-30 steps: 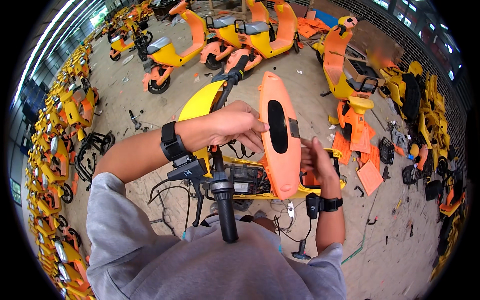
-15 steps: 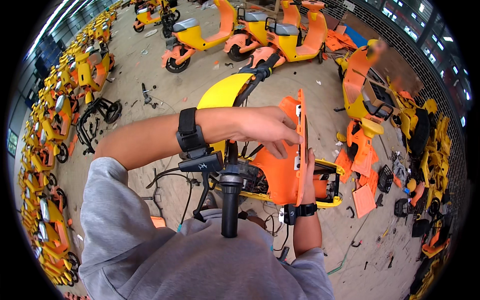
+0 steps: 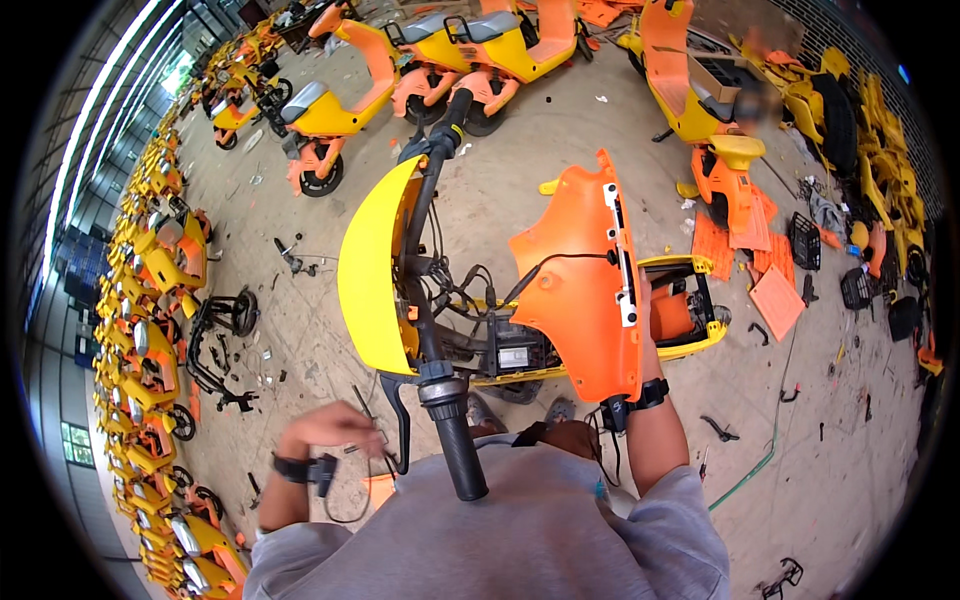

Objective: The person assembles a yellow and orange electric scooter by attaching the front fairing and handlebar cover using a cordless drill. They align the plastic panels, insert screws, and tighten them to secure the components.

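Head view | right hand [image 3: 645, 310] holds orange panel [image 3: 580, 290] | left hand [image 3: 325, 425] low

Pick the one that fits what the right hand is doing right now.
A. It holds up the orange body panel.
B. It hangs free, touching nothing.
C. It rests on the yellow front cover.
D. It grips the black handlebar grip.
A: the orange body panel stands on edge over the stripped scooter, and the right hand reaches up behind it, mostly hidden, while the left hand is low beside the handlebar grip.
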`<state>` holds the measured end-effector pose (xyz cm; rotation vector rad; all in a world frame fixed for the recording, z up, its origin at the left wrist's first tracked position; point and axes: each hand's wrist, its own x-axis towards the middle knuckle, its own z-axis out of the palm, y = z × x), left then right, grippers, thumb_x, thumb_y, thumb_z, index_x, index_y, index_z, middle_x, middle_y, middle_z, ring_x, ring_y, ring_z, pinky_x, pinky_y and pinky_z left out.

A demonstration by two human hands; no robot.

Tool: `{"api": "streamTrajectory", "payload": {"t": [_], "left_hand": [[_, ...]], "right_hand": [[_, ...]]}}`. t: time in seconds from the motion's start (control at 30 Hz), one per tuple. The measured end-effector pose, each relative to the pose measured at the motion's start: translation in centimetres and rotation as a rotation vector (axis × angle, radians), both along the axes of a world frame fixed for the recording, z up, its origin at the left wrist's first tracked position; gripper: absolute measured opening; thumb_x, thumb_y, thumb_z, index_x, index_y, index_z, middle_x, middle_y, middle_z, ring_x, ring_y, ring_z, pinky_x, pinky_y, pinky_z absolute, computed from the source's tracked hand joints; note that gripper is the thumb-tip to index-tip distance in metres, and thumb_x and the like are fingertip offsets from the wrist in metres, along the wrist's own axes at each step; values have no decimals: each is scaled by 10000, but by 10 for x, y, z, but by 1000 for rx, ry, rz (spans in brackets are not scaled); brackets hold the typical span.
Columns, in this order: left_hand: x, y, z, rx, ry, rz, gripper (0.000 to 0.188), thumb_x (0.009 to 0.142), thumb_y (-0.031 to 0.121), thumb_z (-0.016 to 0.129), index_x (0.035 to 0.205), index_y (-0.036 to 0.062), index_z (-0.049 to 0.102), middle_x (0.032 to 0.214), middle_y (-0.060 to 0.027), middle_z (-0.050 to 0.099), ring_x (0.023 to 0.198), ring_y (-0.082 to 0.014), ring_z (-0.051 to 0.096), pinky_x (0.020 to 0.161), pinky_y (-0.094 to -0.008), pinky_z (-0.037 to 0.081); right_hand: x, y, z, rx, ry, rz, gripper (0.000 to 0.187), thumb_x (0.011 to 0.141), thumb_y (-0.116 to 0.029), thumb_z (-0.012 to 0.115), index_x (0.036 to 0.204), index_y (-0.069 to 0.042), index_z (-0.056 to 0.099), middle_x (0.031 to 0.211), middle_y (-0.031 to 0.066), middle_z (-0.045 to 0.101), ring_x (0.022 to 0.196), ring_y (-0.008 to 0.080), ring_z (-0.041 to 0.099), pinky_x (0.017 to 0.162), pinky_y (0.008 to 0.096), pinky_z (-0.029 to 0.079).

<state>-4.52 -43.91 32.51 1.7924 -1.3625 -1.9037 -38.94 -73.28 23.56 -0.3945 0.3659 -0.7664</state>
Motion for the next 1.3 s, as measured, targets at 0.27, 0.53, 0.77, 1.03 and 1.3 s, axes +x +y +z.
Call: {"api": "streamTrajectory", "payload": {"t": [0.27,0.53,0.77,1.03,1.3], "left_hand": [[-92,-135,-158,-511,575,811,860,855,-14,635,1501,133,86,1524,-122,248,1277,-359,458,966,-458,493],[-88,-166,-149,-507,1023,796,706,828,-112,596,1436,119,323,1414,-174,417,1113,-334,588,908,-424,511],[-82,-147,-126,-502,520,684,646,843,-72,621,1410,73,346,1290,-102,512,988,-256,658,785,-283,571],[-114,-131,-67,-411,929,890,532,880,44,656,1357,40,422,1210,-107,595,1080,-251,620,953,-337,491],[-134,-124,-86,-345,883,941,501,864,118,698,1298,-16,486,1179,-112,614,905,-149,646,720,-257,517]], "right_hand": [[-14,-11,-43,-70,-274,100,595,973,-535,371,1357,-90,462,1297,93,557,1133,218,573,917,367,506],[-19,8,-25,-101,186,-23,659,945,-564,440,1389,-77,432,1345,101,523,1176,232,548,956,372,483],[-28,5,-76,-104,295,-45,611,924,-550,510,1304,-72,506,1164,64,622,997,203,628,809,373,548],[-15,18,-44,-1,308,-61,630,978,-580,307,1371,-105,435,1354,125,503,1188,280,535,971,435,479],[10,11,-60,-11,364,172,466,959,-591,344,1059,-182,544,786,14,586,522,199,579,394,392,508]]}}
